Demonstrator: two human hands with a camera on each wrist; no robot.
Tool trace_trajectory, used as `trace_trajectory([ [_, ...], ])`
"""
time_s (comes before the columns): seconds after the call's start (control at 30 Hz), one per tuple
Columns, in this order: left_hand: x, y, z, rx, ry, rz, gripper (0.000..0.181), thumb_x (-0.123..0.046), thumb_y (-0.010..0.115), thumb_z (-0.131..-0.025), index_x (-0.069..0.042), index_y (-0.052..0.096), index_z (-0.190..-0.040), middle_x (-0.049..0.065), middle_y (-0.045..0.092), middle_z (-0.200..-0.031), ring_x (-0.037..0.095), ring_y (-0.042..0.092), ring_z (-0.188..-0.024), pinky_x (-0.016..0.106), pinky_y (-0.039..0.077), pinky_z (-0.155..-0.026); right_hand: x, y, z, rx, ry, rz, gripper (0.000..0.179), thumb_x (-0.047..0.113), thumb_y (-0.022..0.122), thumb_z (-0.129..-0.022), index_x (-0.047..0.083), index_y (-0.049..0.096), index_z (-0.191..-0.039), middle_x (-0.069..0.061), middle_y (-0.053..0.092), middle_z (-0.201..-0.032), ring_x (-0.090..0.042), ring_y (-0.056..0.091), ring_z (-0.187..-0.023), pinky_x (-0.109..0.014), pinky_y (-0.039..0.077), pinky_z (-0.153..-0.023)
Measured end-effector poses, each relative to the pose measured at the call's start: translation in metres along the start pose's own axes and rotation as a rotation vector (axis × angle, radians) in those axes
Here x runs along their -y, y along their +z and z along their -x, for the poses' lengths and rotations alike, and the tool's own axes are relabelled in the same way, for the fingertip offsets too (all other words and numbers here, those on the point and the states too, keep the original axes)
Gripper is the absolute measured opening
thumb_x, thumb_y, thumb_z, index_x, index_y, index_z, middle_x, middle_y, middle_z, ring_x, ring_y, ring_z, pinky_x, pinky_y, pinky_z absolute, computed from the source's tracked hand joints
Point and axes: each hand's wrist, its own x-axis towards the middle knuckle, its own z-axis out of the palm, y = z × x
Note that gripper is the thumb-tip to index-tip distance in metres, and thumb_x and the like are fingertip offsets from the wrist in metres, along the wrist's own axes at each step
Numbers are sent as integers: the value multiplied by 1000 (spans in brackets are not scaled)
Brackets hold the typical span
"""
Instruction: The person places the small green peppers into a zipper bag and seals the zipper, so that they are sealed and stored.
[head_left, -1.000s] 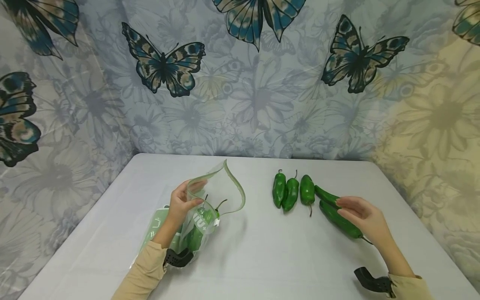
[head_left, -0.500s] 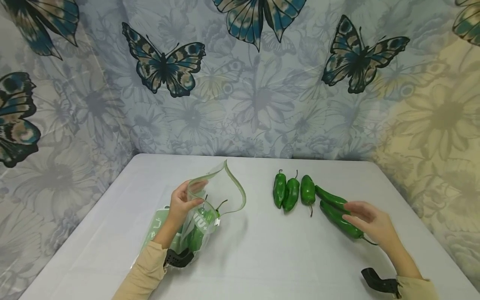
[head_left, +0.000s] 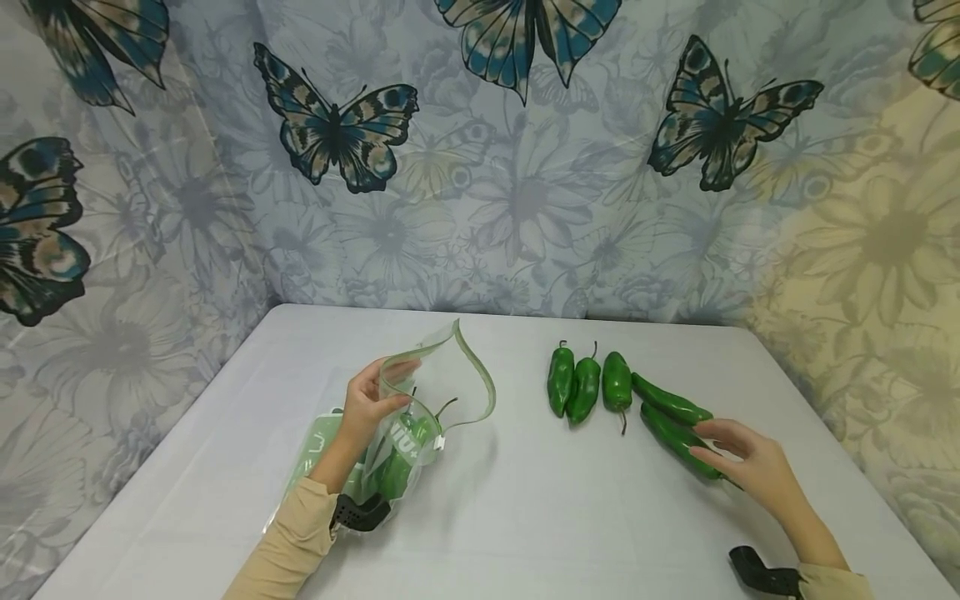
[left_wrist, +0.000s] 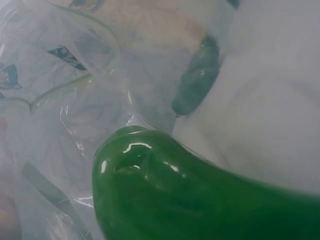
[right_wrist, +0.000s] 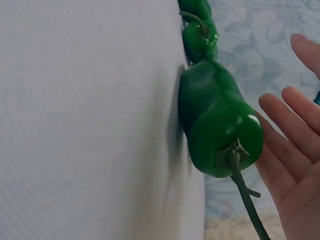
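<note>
My left hand [head_left: 369,400] pinches the rim of a clear zip bag [head_left: 411,429], its mouth wide and edged in green. Green peppers [head_left: 392,479] stand inside, stems up; one pepper [left_wrist: 165,190] fills the lower left wrist view behind the clear plastic. At the right, my right hand [head_left: 757,458] is at the stem end of two long green peppers lying side by side, a rear pepper [head_left: 670,398] and a front pepper [head_left: 678,442]. The right wrist view shows the fingers [right_wrist: 287,117] loosely extended beside a pepper [right_wrist: 225,125].
Three more green peppers lie in a row to the left of that pair: a left one [head_left: 560,382], a middle one [head_left: 583,390] and a right one [head_left: 617,381]. Flat green printed packaging [head_left: 318,442] lies under the left forearm on the white table [head_left: 525,517]. Butterfly-patterned cloth [head_left: 517,208] hangs behind.
My right hand has shifted right and toward me along the two long peppers, to their stem end. The left hand keeps holding the bag in place.
</note>
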Motion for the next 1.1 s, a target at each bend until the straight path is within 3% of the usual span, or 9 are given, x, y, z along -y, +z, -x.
trace_trajectory([
  [0.4,0,2,0,-4,4,-13,48,-16,73,-75,1,55,-116,4,60,-111,17,53,-106,31,31,-96,-4,-6,1,56,80,105,40,19,72,-77,-2,58,-107,-19,59,-103,14,44,-87,-10,41,-70],
  [0.5,0,2,0,-9,0,-22,48,-17,73,-74,2,55,-116,4,60,-111,18,53,-106,30,31,-96,-5,-7,1,62,114,137,38,21,70,-80,-2,59,-107,-19,60,-102,6,52,-84,-16,45,-66],
  [0.6,0,1,0,-10,-2,-18,49,-16,73,-74,1,55,-116,4,60,-111,17,53,-106,30,31,-96,-7,-7,2,77,162,161,39,25,66,-82,-3,58,-108,-21,60,-102,-14,60,-83,-25,49,-62],
  [0.73,0,1,1,-9,1,-16,48,-16,73,-74,2,55,-116,4,60,-111,18,53,-106,30,31,-96,-9,-7,2,102,198,157,44,27,66,-83,-6,56,-110,-25,58,-105,-35,59,-87,-34,50,-63],
  [0.9,1,0,1,-9,4,-15,48,-15,72,-75,3,55,-116,4,60,-111,18,53,-106,31,30,-96,-13,-6,3,109,210,155,47,28,67,-82,-8,56,-110,-26,57,-106,-39,56,-91,-36,50,-65],
  [1.1,2,-1,0,-2,-8,0,48,-13,72,-75,3,54,-117,4,60,-112,19,52,-107,32,28,-97,-14,-5,3,145,252,146,52,30,67,-81,-10,55,-113,-31,50,-115,-43,53,-94,-47,47,-71],
])
